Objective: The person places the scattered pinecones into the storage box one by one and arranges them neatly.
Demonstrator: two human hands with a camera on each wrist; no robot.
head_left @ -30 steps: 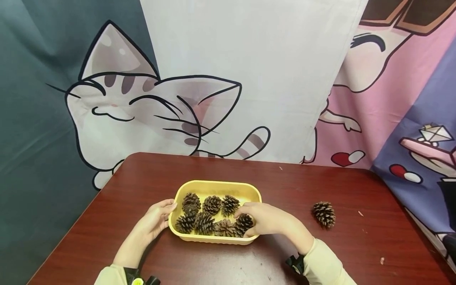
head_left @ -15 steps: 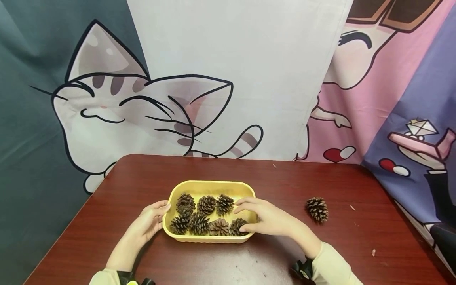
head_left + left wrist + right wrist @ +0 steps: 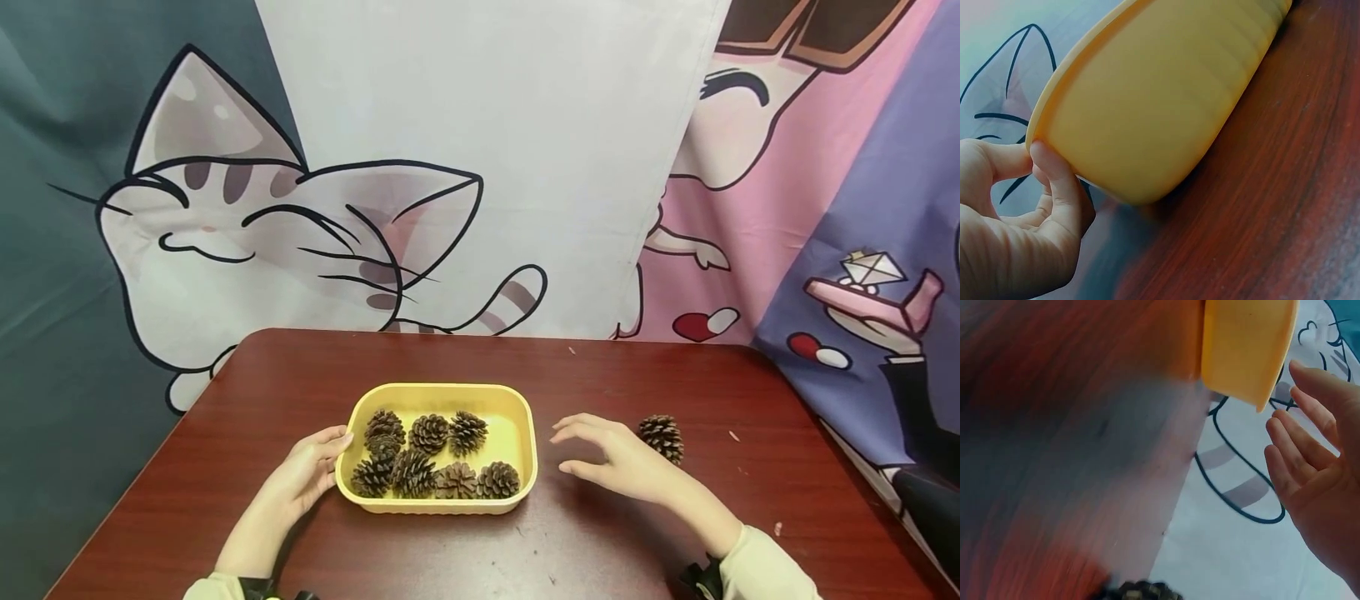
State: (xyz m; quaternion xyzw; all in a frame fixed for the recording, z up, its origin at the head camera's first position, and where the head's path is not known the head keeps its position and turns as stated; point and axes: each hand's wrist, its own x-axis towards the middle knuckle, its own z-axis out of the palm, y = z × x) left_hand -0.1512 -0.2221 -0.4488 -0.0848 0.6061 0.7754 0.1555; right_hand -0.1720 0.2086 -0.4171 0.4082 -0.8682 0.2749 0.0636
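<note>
A yellow plastic tub (image 3: 517,417) stands on the table with several brown pine cones (image 3: 429,434) lying in it. At its left end my left hand (image 3: 307,468) pinches the rim between thumb and finger, as the left wrist view shows at the tub's edge (image 3: 1116,112). To the right of the tub my right hand (image 3: 618,458) hovers over the table, fingers relaxed and spread, holding nothing. A single pine cone (image 3: 662,439) lies on the table just behind that hand, partly covered by it. In the right wrist view its top (image 3: 1144,591) shows at the bottom edge.
The reddish-brown table (image 3: 420,354) reaches back to a hanging cloth backdrop (image 3: 570,150) printed with a cartoon cat. Small pale scraps (image 3: 734,436) and dark crumbs lie on the tabletop.
My right hand let go of a pine cone at the tub's near right corner, then lifted out and moved right, toward the lone pine cone. My left hand stays on the rim.
</note>
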